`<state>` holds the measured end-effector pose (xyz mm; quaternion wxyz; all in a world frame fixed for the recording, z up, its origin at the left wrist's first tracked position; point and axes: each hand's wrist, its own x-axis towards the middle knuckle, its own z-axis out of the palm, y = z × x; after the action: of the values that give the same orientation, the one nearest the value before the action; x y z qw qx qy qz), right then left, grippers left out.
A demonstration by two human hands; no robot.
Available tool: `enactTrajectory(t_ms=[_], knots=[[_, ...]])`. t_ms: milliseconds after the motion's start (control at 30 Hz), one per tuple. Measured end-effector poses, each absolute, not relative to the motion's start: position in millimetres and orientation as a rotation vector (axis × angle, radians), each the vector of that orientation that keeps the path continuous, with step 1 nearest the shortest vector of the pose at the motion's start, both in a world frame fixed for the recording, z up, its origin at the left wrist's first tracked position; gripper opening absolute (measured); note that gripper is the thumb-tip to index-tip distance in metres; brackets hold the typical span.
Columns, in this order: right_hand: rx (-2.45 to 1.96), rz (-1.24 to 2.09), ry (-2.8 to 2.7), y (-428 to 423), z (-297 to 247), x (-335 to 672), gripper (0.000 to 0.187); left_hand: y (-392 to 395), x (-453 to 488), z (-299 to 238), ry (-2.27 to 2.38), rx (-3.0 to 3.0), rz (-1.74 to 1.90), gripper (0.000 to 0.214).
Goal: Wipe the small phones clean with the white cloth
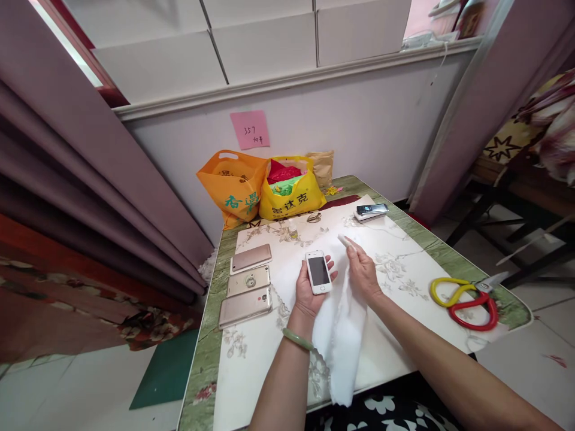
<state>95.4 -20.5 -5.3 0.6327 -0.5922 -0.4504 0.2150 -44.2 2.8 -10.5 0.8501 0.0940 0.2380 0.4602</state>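
A small white smartphone (318, 272) lies face up in my left hand (309, 292), its dark screen toward me and my fingers curled round its right edge. Just to the right, my right hand (363, 272) pinches a white cloth (345, 341), with a bit of it sticking up above the fingers. The cloth hangs down toward the table's near edge. Left of my hands, three phones lie in a column: a rose-gold phone (251, 258), a gold phone with a ring holder (248, 281) and a larger gold phone (245, 307).
An orange bag (233, 185) and a stuffed yellow bag (291, 200) stand at the table's back, near a brown paper bag (322, 167). Scissors (469, 299) with yellow and red handles lie at right. A dark phone (372, 209) rests on something white at the back right.
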Motion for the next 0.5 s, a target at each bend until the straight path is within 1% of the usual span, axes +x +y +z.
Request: enactTrajectory(t_ms=[167, 267, 367, 500], knots=[[-1.310, 0.331, -1.683, -21, -10, 59, 0.051, 6, -40, -19, 0.570, 0.194, 1.007, 0.035], [-1.385, 0.174, -2.044, -25, -23, 44, 0.063, 5, -39, -24, 0.590, 0.201, 1.067, 0.035], [-1.447, 0.034, -2.218, -36, -29, 43, 0.079, 3, -39, -26, 0.622, 0.153, 1.090, 0.034], [-1.402, -0.023, -2.326, -64, -28, 51, 0.090, 2, -43, -24, 0.696, 0.121, 0.966, 0.040]])
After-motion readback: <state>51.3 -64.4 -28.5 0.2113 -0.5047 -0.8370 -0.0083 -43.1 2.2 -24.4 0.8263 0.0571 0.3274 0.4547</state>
